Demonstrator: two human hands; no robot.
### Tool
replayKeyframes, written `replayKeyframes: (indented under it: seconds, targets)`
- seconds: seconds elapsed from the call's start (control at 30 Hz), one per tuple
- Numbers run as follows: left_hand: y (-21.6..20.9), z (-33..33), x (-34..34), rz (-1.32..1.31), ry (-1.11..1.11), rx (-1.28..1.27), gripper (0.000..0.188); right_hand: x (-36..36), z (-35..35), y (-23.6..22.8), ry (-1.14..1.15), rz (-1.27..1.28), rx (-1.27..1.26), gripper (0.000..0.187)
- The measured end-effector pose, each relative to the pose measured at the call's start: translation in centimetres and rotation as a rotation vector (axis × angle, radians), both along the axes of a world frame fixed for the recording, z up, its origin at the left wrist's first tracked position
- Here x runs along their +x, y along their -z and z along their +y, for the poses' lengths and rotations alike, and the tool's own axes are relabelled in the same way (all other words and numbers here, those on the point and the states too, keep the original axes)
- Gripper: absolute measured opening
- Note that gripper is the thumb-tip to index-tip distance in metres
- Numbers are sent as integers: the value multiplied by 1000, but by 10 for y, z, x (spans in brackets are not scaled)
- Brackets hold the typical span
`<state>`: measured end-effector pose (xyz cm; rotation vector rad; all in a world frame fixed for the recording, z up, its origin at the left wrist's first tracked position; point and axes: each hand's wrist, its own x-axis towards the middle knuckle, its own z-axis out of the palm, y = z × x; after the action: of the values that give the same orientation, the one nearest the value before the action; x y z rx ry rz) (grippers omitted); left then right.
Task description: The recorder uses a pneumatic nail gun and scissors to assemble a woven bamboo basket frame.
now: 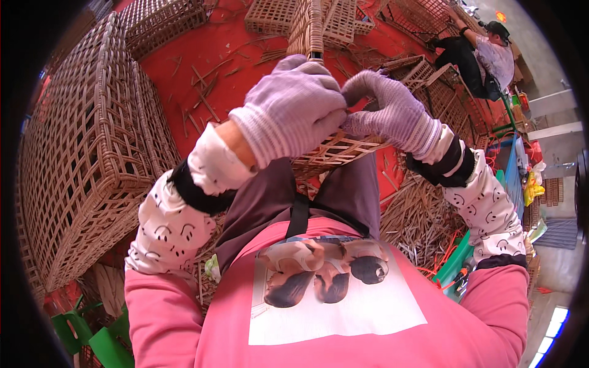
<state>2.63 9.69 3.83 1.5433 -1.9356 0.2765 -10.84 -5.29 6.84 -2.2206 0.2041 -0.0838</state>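
A woven wicker basket (343, 149) is in front of me, its lower part between my knees and an upright side (305, 30) rising beyond my hands. My left hand (296, 109), in a lilac knit glove, is closed over the basket's edge with its fingers curled; what is inside the grip is hidden. My right hand (390, 111), gloved alike, is closed in a pinch. Its thumb and forefinger tips meet right beside the left hand's fingers, leaving a gap in the bent hand. Whatever the pinch holds is too small to make out.
A tall wicker basket (80, 153) stands close on my left. More baskets (161, 24) lie on the red floor covering (202, 46) among loose strips. A heap of cut strips (423, 221) lies by my right leg. At the far right, another person (491, 61) sits near wickerwork.
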Motion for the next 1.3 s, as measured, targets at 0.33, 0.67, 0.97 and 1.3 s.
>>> replayKeyframes:
  seconds: [0.33,0.67,0.97,1.3]
  targets:
    - [19,51,-9,896,-66,-289,21,1,-8,-5,-36,179,116,25]
    - [59,54,-58,841,-345,-98,9,12,-6,-15,-16,403,329,27]
    - [95,49,-73,1158,-303,-232,19,20,-16,-6,-82,453,557,33]
    - [56,40,-67,633,-379,-425,29,23,-21,0,-140,490,716,39]
